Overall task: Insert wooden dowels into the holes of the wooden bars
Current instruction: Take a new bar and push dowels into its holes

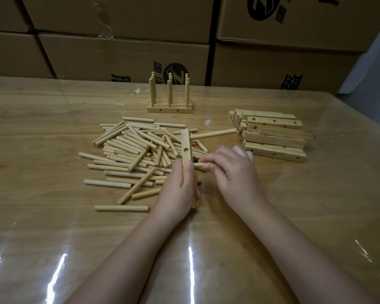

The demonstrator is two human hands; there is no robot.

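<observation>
We see a glossy wood table (53, 227) | closed cardboard boxes (119, 55) stacked behind | our left hand (178, 189) grips a bar (186, 139) | right hand (235, 174) pinches a dowel (198, 165).

Wooden table (53, 227) (glossy film) bears loose dowels (127, 150), stacked bars (272, 137).

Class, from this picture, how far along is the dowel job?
Done: finished bars stand at the back, dowels upright. In hand: the left hand grips a bar with one dowel fitted; the right hand pinches a second dowel against it. Left: its middle hole, stacked bars, dowel pile.
</observation>
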